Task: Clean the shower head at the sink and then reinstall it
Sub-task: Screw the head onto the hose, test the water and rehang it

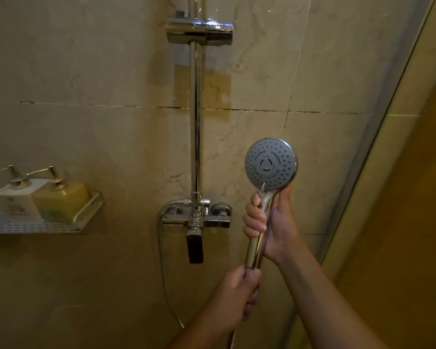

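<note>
The chrome shower head (270, 164) is held upright to the right of the riser rail, its grey spray face turned toward me. My right hand (269, 222) is wrapped around the upper handle just below the face. My left hand (239, 289) is closed around the bottom end of the handle, where the hose (163, 268) joins; the joint itself is hidden inside the fist. The metal hose loops down from the mixer valve (195, 217) and comes back up under my left forearm. The empty chrome holder (199, 30) sits high on the rail (195, 122).
A white perforated shelf (43, 226) on the left wall carries two pump bottles (40, 195). A black lever hangs under the mixer valve. A glass shower panel (378, 147) runs along the right side, close to my right arm. Beige marble tiles cover the wall.
</note>
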Demonstrator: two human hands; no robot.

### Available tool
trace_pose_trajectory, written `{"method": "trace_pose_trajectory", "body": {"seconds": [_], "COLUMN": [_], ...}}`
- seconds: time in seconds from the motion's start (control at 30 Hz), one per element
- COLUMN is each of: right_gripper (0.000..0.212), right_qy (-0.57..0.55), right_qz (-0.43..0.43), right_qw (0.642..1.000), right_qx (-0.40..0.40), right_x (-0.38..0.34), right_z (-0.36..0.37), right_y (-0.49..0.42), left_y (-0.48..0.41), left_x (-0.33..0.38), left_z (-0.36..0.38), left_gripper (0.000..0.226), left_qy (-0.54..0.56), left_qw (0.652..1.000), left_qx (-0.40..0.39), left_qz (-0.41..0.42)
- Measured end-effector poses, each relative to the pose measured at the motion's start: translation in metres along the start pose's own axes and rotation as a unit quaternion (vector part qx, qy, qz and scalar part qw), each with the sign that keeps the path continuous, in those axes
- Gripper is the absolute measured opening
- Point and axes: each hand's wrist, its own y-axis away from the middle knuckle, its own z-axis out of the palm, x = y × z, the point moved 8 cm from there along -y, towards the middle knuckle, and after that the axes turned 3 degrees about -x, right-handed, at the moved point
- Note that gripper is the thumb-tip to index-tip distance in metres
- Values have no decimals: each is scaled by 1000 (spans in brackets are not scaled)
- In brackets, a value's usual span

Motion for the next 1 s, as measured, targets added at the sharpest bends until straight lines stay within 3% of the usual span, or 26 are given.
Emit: {"method": "trace_pose_trajectory", "body": {"seconds": [0.17, 0.27, 0.33, 0.43, 0.53, 0.6, 0.7, 0.8, 1.0], "right_gripper": [72, 69, 68, 65, 58, 56, 53, 50, 50], "right_qy": [65, 84, 121, 199, 251, 285, 334, 382, 505], "right_qz": [-77, -97, -107, -121, -114, -95, -59, -54, -65], "right_qw": [980, 968, 956, 924, 894, 872, 840, 811, 709], "right_qx": [173, 216, 243, 302, 353, 387, 423, 440, 489], "right_x": [13, 22, 22, 13, 6, 3, 0, -10, -47], "right_z": [-16, -18, -22, -33, -50, -63, -80, -93, -104], "right_y": [-2, 4, 13, 38, 71, 93, 119, 138, 173], "left_y": [0, 4, 4, -8, -17, -25, -43, -57, -62], "left_x": [-6, -7, -8, -1, 7, 3, -10, -18, -19], "left_z": [-26, -45, -61, -111, -168, -188, -192, -185, -186], "left_gripper": [28, 36, 30, 25, 13, 17, 43, 45, 48], "left_qy": [-63, -95, -140, -224, -200, -190, -177, -185, -228], "left_qw": [998, 991, 981, 973, 966, 961, 968, 974, 964], "left_qx": [0, -92, -137, -35, 144, 192, 177, 128, 140], "left_qz": [15, 9, 3, 41, 72, 52, -10, -21, 0]}}
